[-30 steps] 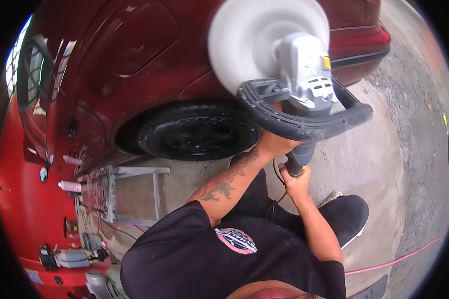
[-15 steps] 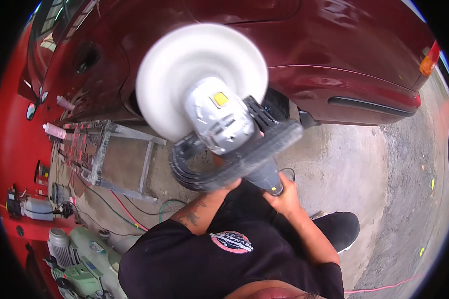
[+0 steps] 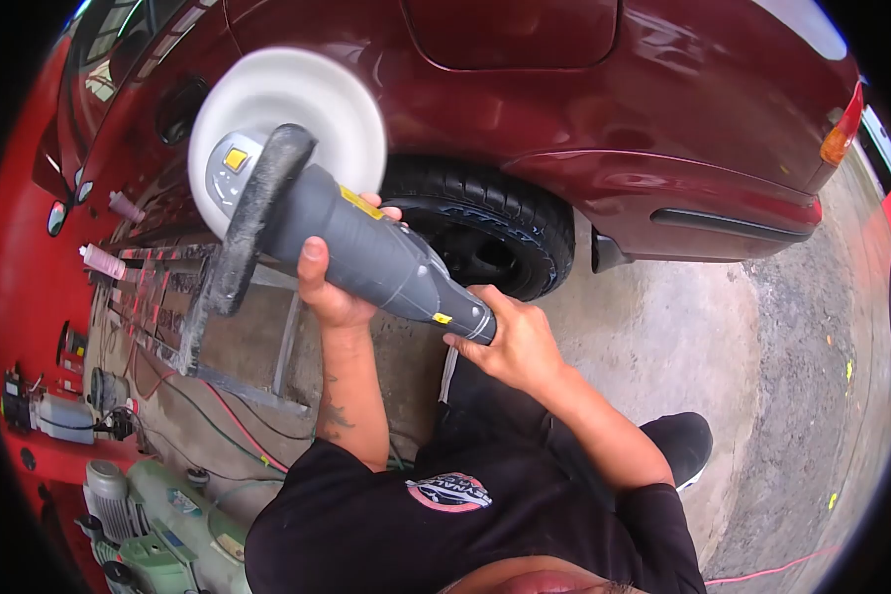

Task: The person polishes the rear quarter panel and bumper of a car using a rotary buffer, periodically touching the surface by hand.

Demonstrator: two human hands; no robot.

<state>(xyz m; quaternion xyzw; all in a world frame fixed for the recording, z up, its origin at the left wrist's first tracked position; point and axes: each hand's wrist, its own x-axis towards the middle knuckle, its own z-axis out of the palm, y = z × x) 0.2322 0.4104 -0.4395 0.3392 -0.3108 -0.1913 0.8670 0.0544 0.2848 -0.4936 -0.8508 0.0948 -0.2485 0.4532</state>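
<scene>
Below the polisher (image 3: 366,252), my black shirt (image 3: 356,525) with its round logo is filling the nearest part of the view. Around the polisher's narrow rear end, my right hand (image 3: 520,342) is clamping firmly, thumb along the near side. Farther up the polisher, my left hand (image 3: 337,297) is gripping the grey body from beneath, thumb on one side and fingertips showing over the other. Just ahead of that hand, the thick black loop handle (image 3: 257,218) is crossing the polisher's front. The polisher itself is slanting up and to the left before me, its round white pad (image 3: 337,109) sitting at the front end. The pad is overlapping the car's dark red side in my view; I cannot tell whether they are touching.

To the right of the polisher's body, beyond it, a black tire (image 3: 540,233) with pale lettering is standing under the dark red car (image 3: 723,109), whose bodywork is stretching away rightward. To the left of the polisher and partly behind it, a worn metal frame (image 3: 193,332) is standing near two pinkish bottles (image 3: 102,261). Well to the lower left, hoses (image 3: 233,411) are running over the floor (image 3: 663,346) near a green machine (image 3: 163,515). Leftmost from the polisher, a bright red surface (image 3: 25,267) is curving along the edge.
</scene>
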